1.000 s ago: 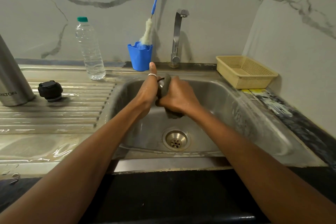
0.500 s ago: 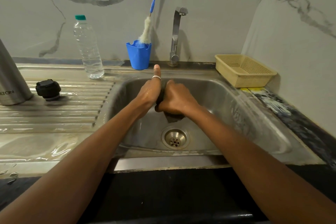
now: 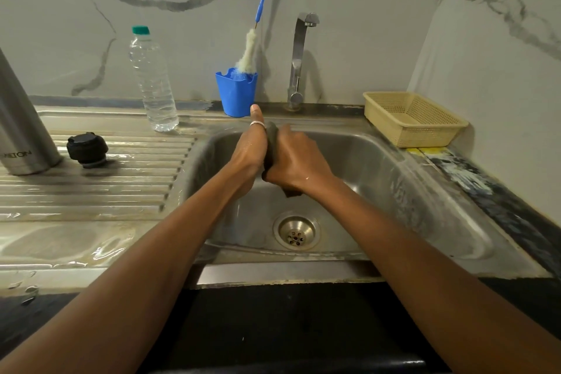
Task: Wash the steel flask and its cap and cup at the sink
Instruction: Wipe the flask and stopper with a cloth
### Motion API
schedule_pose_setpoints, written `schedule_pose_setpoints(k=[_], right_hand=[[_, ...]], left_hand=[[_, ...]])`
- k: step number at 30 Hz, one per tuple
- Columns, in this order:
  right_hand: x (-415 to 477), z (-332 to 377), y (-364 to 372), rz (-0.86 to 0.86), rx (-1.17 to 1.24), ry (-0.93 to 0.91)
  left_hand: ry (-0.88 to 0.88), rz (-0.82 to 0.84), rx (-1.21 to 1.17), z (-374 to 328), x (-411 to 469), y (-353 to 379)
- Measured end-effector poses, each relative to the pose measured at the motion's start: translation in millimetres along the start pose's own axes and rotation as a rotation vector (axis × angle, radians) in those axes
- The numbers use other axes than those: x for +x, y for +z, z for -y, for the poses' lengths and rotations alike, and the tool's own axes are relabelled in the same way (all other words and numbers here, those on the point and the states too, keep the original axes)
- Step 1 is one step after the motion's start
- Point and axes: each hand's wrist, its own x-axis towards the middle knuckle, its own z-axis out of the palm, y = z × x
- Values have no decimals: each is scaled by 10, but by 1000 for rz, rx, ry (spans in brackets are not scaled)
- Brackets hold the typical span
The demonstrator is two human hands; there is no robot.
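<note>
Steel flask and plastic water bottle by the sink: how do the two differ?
The steel flask is opaque brushed metal; the plastic water bottle is clear, with water showing inside. The bottle wears its green cap, while the flask's top is out of frame and a black cap lies beside it. The flask looks wider. Both stand on the drainboard left of the basin.

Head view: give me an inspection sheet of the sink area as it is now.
Surface: drainboard wet, water pooled near the front.
Job's things: flask and black cap stand on the drainboard; dark item, probably the cup, held over the sink basin.
Clutter: water bottle, brush in blue holder, basket.
Grips: right grip curled round the dark item; left grip against it, fingers hidden.
Cables: nothing seen.
Surroundings: marble wall; tap, no running water seen.
</note>
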Motion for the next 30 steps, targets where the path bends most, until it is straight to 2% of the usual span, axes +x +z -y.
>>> schedule_pose_setpoints(k=[2, 4, 5, 6, 10, 13, 17, 20, 22, 26, 28, 29, 30], right_hand=[[27, -18, -77, 128, 450, 156], [14, -77, -223, 347, 995, 338], [-3, -110, -298, 450, 1179, 374], [-8, -145, -353, 519, 1258, 378], [-6, -185, -403, 567, 1219, 330], [-10, -158, -397, 466, 1101, 300], [-44, -21, -160, 159, 431, 183], [-55, 44, 28, 32, 214, 14], [-11, 1, -15, -2, 284, -21], [17, -67, -188, 210, 917, 224], [7, -81, -189, 313, 1198, 250], [0, -68, -184, 338, 1254, 264], [-14, -36, -180, 317, 1206, 286]], left_hand=[[0, 37, -153, 14, 27, -56], [4, 89, -269, -3, 32, -75], [6, 110, -312, -17, 30, -61], [9, 119, -331, -29, 29, -47], [58, 171, -290, -52, -38, -7], [93, 92, -246, -29, -24, -17], [38, 1, -190, 30, -32, 26], [-69, 19, -254, 25, -64, 30], [-101, 53, -339, -5, -65, -10], [-115, 102, -462, -40, -50, -90], [-116, 107, -549, -75, -31, -100], [-107, 79, -579, -104, -27, -94], [-103, 47, -592, -124, -29, -83]])
